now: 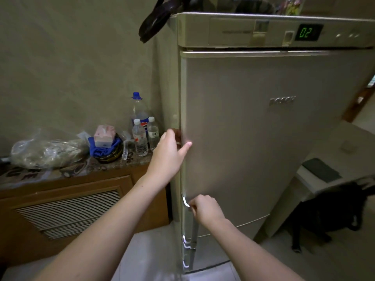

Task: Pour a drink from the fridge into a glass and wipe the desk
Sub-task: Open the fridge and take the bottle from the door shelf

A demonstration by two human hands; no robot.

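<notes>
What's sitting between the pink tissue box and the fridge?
In the head view, between the pink tissue box and the fridge stand three clear plastic bottles: one tall, blue-capped, and two small, white-capped.

Home kitchen corner, fridge (pixel 253 138), wooden cabinet (pixel 67 209), bottles (pixel 140 138)

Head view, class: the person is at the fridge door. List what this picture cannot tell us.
- Inside of the fridge: hidden by its closed door.
- Fingers of the left hand: curled behind the door edge.
- Glass and desk: not in view.
- Bag on top: cut off by the upper edge.
- Logo: blurred.
</notes>
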